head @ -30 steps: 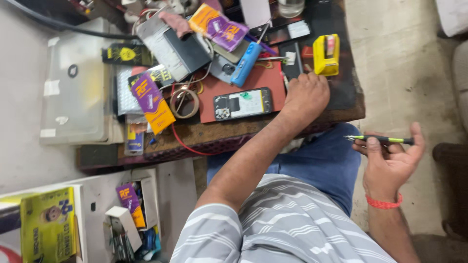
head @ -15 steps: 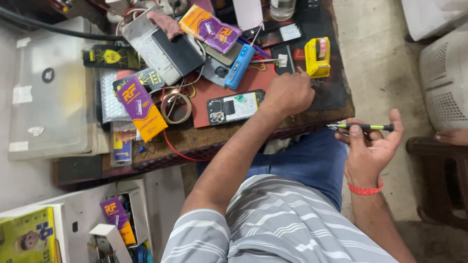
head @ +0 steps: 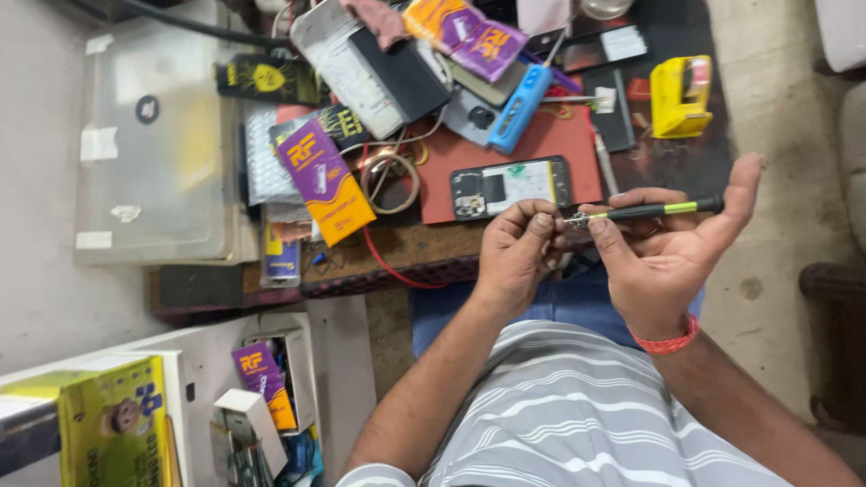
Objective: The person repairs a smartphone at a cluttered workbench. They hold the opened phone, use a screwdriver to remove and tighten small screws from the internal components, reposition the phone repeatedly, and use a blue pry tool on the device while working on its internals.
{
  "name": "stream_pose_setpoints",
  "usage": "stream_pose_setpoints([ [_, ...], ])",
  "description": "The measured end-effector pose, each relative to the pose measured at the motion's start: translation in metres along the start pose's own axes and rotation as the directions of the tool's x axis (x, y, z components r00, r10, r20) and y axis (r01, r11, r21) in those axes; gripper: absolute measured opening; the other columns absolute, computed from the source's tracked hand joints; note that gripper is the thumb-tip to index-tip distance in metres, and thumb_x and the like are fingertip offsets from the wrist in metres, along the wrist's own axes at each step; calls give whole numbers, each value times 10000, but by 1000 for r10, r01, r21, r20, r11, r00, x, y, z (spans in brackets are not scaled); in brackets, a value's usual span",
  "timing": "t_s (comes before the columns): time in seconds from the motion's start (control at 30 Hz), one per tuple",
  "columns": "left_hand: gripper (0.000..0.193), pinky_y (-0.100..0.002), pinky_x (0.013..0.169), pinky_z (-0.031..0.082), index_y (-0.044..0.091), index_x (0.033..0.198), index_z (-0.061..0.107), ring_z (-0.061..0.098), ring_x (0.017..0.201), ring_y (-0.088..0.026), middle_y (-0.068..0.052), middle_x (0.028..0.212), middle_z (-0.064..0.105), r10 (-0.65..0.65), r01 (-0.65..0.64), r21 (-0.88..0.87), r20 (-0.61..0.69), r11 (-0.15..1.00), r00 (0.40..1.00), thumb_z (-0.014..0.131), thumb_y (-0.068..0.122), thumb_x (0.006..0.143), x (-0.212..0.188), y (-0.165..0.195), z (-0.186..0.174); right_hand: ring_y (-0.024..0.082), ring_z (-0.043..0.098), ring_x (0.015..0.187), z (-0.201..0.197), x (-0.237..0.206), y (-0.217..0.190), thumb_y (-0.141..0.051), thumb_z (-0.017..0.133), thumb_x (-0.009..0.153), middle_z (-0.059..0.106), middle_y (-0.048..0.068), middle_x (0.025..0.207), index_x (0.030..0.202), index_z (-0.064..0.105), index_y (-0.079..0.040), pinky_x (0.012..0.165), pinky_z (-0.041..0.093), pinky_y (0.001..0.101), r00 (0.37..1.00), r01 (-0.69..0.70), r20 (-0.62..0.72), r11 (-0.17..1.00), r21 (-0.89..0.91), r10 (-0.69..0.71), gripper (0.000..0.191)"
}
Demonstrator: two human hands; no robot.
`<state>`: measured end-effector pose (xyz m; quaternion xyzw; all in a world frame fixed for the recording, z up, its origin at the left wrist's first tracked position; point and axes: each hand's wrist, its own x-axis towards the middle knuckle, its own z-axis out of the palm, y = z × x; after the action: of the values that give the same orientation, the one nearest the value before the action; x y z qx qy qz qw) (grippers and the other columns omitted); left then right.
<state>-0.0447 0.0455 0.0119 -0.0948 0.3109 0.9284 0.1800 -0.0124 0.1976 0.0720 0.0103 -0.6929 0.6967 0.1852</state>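
My right hand (head: pixel 663 257), with a red band at the wrist, holds a slim screwdriver (head: pixel 645 212) with a black and green handle. It lies level, metal tip pointing left. My left hand (head: pixel 516 257) pinches that metal tip with its fingertips. Both hands hover just in front of the workbench edge, over my lap. Right behind them a phone with its back cover off (head: pixel 510 187) lies on a red mat (head: pixel 550 144).
The cluttered bench holds a yellow tool (head: pixel 681 95), a blue tool (head: pixel 520 108), an orange and purple box (head: pixel 327 180), a tape roll (head: pixel 390 180), a red wire (head: pixel 388 266) and a clear plastic case (head: pixel 153 135). Boxes (head: pixel 262 388) stand lower left.
My left hand left the bench beside the phone and came back to the screwdriver tip. My right hand brought the screwdriver in from the right toward the bench edge.
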Motion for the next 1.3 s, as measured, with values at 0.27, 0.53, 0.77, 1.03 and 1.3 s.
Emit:
stream_pose_setpoints([
  [0.27, 115, -237, 646, 521, 38, 1126, 665, 638, 805, -109, -54, 968, 692, 120, -120, -120, -3, 986, 993, 666, 134, 1061, -26, 37, -36, 138, 669, 962, 66, -21, 22, 173, 751, 1063, 605, 136, 1162, 1678, -113, -260, 898, 618, 266, 993, 94, 72, 993, -74, -89, 1146],
  [0.53, 123, -218, 656, 503, 69, 1162, 648, 628, 822, -78, -16, 969, 677, 142, -142, -6, 2, 990, 990, 622, 162, 1086, -31, 45, -53, 163, 681, 1030, 84, -26, 23, 191, 716, 1054, 591, 130, 1173, 1686, -98, -239, 1017, 635, 318, 993, 90, 84, 992, -87, -83, 1116],
  [0.77, 94, -222, 608, 416, 103, 1088, 536, 513, 736, -62, 16, 936, 581, 116, -112, -52, 78, 992, 990, 499, 189, 1099, -26, 49, -59, 181, 688, 1053, 88, -26, 22, 182, 702, 1091, 587, 149, 1190, 1673, -88, -258, 1029, 676, 349, 982, 148, 141, 975, -164, -125, 1075],
  [1.03, 272, -209, 487, 327, 71, 975, 588, 445, 604, -52, -11, 827, 577, 121, -119, -29, 71, 992, 990, 561, 282, 1145, -26, 53, -70, 195, 690, 1053, 91, -24, 17, 186, 689, 1098, 594, 158, 1186, 1683, -71, -252, 1018, 667, 348, 984, 117, 152, 979, -168, -91, 1054],
  [1.3, 166, -185, 467, 425, 32, 1097, 698, 543, 592, -38, -84, 906, 701, 22, -9, -271, 46, 963, 999, 716, 180, 1024, -24, 54, -78, 181, 684, 1025, 90, -22, 17, 160, 701, 1091, 594, 145, 1168, 1682, -65, -230, 1000, 683, 347, 987, 72, 151, 990, -124, -53, 1043],
])
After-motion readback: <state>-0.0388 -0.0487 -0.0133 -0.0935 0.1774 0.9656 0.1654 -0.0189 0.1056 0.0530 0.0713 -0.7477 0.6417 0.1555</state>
